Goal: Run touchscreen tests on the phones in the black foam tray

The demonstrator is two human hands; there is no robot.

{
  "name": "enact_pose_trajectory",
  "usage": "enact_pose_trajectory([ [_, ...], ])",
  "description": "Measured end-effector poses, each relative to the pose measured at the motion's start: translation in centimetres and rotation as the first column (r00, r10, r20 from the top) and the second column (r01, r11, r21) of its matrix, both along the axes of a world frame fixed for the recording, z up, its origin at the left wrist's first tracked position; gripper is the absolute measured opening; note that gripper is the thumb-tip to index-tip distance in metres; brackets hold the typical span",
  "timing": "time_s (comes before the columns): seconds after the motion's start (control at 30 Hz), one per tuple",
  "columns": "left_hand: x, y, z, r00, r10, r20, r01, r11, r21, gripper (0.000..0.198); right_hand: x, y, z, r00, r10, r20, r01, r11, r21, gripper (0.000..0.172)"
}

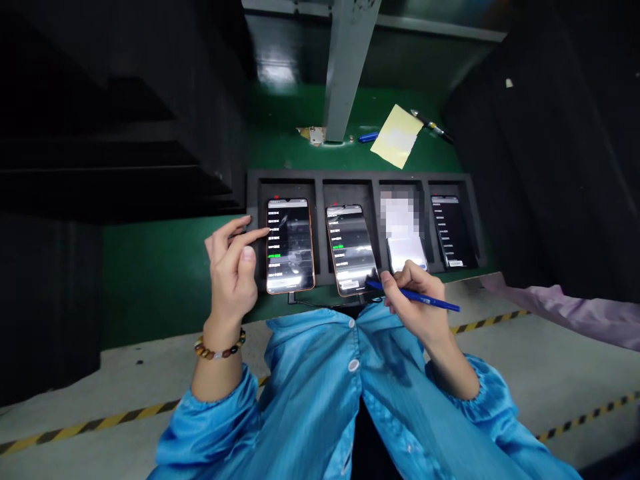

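Four phones lie in the compartments of a black tray [320,280]. The leftmost phone [289,247] shows a dark list with one green line. My left hand [233,270] is at its left edge, index fingertip at the screen's side, fingers apart and holding nothing. The second phone [353,250] shows a similar list. My right hand [420,303] grips a blue pen [435,301], whose tip is at the lower right of that screen. Beside it, the third phone [407,250] has a bright, partly pixelated screen. The rightmost phone [454,233] shows a dark list.
Behind the tray, a yellow note [397,137], a black pen [437,130] and a blue cap-like item [369,137] lie on the green table [280,157] near a metal post [347,67]. Black stacks [200,147] flank both sides. A pink sleeve [570,310] shows at right.
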State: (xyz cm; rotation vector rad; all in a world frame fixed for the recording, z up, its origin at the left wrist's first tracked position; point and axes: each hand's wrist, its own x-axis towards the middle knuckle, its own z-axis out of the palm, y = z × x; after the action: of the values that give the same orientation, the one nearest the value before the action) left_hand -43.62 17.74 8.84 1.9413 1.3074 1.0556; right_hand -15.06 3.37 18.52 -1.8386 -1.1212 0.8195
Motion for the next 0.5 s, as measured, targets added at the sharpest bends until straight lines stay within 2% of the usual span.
enact_pose_trajectory([
  [0.23, 0.1, 0.1, -0.1, 1.000, 0.001, -0.006, -0.001, 1.000, 0.008, 0.054, -0.1, 0.0, 0.3, 1.000, 0.010, 0.023, -0.010, 1.000, -0.007, 0.049],
  [0.33, 0.0, 0.1, -0.1, 1.000, 0.002, -0.003, -0.002, 1.000, 0.014, 0.052, 0.0, 0.0, 0.5, 0.998, 0.005, -0.068, -0.006, 1.000, -0.022, 0.050],
  [0.4, 0.0, 0.1, -0.1, 1.000, -0.001, 0.007, 0.001, 1.000, 0.023, 0.050, 0.8, 0.0, 0.8, 0.987, -0.053, -0.152, 0.053, 0.999, -0.004, 0.051],
  [0.5, -0.1, 0.1, -0.1, 1.000, 0.002, 0.005, -0.002, 1.000, 0.022, 0.049, 3.2, -0.1, 1.5, 0.960, -0.213, -0.182, 0.237, 0.964, 0.121, 0.046],
])
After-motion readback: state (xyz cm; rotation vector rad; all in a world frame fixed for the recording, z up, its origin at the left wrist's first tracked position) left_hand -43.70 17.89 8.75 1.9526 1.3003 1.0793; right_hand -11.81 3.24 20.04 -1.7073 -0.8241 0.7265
